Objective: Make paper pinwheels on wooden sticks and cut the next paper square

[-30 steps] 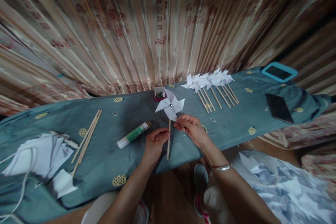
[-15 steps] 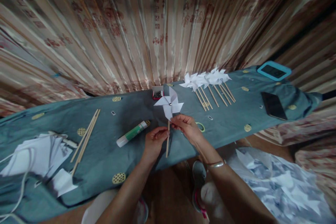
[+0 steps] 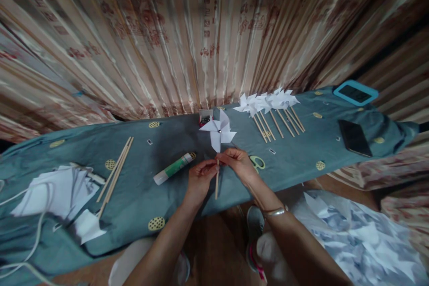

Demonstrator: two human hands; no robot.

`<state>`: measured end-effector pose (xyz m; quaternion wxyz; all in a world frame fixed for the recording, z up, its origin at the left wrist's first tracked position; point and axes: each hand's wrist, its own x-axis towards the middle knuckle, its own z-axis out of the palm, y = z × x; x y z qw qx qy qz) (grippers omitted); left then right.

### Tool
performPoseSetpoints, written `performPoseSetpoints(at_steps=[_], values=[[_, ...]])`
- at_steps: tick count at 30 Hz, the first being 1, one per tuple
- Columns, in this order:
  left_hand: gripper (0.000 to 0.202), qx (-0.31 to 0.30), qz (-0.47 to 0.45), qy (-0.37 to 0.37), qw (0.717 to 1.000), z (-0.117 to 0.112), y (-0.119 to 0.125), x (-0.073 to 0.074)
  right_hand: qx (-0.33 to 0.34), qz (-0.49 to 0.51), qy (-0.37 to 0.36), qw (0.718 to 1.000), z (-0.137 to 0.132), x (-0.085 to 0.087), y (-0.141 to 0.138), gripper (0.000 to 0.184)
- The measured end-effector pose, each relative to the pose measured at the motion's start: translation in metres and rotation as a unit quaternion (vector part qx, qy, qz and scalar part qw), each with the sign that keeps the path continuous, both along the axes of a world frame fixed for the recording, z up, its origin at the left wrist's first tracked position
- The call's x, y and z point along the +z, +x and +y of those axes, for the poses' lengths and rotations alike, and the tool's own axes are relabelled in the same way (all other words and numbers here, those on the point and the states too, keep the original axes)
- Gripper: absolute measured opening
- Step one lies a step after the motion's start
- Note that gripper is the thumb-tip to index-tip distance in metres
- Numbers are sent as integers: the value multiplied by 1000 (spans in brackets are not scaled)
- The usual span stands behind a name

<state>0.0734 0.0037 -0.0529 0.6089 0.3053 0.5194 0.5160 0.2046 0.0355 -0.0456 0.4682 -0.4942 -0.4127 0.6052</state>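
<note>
A white paper pinwheel (image 3: pixel 217 134) with a pin at its centre stands upright on a wooden stick in front of me. My left hand (image 3: pixel 201 178) pinches the stick from the left, a little below the paper blades. From the other side my right hand (image 3: pixel 237 163) closes on the same stick, with its fingertips close to the left ones. Behind the blades, partly covered, is a small red box (image 3: pixel 205 117) of dark pins. A green and white glue stick (image 3: pixel 174 168) lies left of my hands, and green-handled scissors (image 3: pixel 257 162) lie just right of them.
Several finished pinwheels (image 3: pixel 268 102) lie in a row at the back right. A blue-framed device (image 3: pixel 355 93) and a black phone (image 3: pixel 354 137) rest farther right. Wooden sticks (image 3: pixel 115 170) and paper sheets (image 3: pixel 60 194) are at left. A bag of white paper pieces (image 3: pixel 365 237) sits below right.
My hands have come together on the stick, the right fingertips now beside the left ones. The whole view has shifted slightly, and more of the scissors shows.
</note>
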Motion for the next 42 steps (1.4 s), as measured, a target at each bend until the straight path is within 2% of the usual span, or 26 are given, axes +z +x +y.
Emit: performPoseSetpoints(at_steps=[9, 18, 22, 28, 31, 37, 40, 42], values=[[21, 10, -26, 7, 1000, 4, -1, 2, 1, 44, -10, 999, -8, -1, -5, 30], [25, -9, -31, 6, 999, 2, 3, -1, -40, 41, -6, 998, -11, 2, -4, 27], [25, -28, -18, 11, 999, 0, 4, 1, -66, -23, 25, 997, -7, 6, 10, 29], [24, -35, -23, 6, 999, -1, 2, 4, -134, -117, 62, 982, 1, 14, 49, 31], [24, -40, -33, 5, 999, -3, 1, 6, -174, -183, 93, 963, 5, 15, 69, 28], [23, -55, -31, 13, 998, -5, 0, 7, -198, -325, 136, 915, 16, 13, 101, 28], [24, -59, -35, 14, 998, -5, -1, 6, -199, -410, 133, 880, 26, 17, 108, 29], [24, -59, -38, 15, 997, -5, -1, 6, -179, -492, 115, 844, 35, 22, 108, 26]])
